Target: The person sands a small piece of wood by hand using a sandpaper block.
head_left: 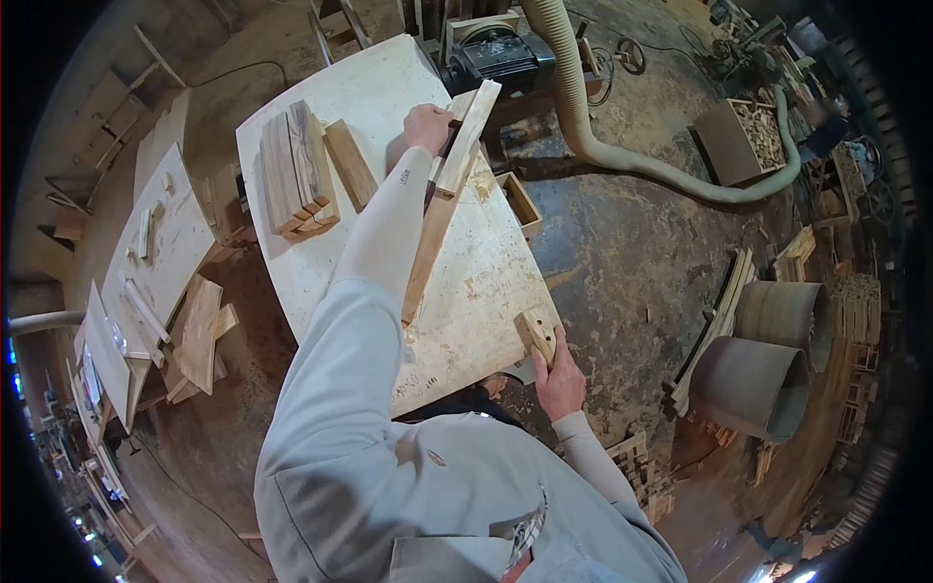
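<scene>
My left hand [430,128] reaches to the far part of the pale worktable [486,321]. Its fingers are closed at a dark edge beside a light wooden bar [468,141]; what they grip is hidden. The bar sits on a longer brown wooden strip [428,257] that runs toward me. At the near right corner of the table, my right hand [561,381] is closed on a small wooden block [535,332] with dark holes in it. Left of my left forearm lie a stack of wooden pieces [296,170] and a single wooden piece [351,165].
A dark motor [501,63] stands behind the table's far edge, with a ribbed hose [573,107] curving off to the right. An open wooden box [520,202] is beside the table. More boards [180,238] stand at left; two large cylinders [748,389] lie at right.
</scene>
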Tool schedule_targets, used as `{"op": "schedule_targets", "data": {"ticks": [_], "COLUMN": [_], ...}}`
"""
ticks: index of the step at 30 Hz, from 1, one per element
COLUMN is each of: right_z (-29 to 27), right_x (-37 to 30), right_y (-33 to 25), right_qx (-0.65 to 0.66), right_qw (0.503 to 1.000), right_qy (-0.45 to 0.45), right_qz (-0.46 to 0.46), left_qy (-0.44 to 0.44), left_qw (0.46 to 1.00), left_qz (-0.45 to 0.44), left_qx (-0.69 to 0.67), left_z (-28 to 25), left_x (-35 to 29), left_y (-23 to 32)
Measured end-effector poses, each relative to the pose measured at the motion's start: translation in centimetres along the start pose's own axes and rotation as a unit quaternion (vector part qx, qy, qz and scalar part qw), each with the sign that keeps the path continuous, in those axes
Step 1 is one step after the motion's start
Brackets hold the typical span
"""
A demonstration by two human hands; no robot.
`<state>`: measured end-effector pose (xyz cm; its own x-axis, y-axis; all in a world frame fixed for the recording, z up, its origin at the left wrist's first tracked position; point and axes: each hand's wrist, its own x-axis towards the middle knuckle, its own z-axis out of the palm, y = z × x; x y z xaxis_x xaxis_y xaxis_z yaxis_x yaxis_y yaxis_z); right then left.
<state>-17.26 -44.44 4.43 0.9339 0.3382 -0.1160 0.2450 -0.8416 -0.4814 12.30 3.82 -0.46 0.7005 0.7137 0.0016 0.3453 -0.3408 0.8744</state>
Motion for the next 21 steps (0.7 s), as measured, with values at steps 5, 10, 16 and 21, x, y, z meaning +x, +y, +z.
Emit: {"op": "schedule_targets", "data": {"ticks": [5,10,16,21], "right_z": [0.6,1.4,2.5,3.0], "right_x": [0.1,0.0,0.1,0.0], "right_y": [0.2,0.9,1.6,1.5], "right_qx": [0.008,0.009,0.021,0.012], "right_qw": [1.000,1.000,1.000,0.999], "right_qy": [0.006,-0.004,0.016,0.028], "right_qz": [-0.006,0.009,-0.007,-0.015], "left_qy": [0.031,0.038,0.044,0.082], "left_qw": [0.999,0.999,0.999,0.993], "left_qz": [0.004,0.015,0.015,0.049], "left_qx": [0.013,0.019,0.012,0.069], "left_z": [0.4,0.3,0.1,-0.2], "left_x": [0.2,0.0,-0.5,-0.3], "left_y": [-0.1,0.4,1.4,1.6]}}
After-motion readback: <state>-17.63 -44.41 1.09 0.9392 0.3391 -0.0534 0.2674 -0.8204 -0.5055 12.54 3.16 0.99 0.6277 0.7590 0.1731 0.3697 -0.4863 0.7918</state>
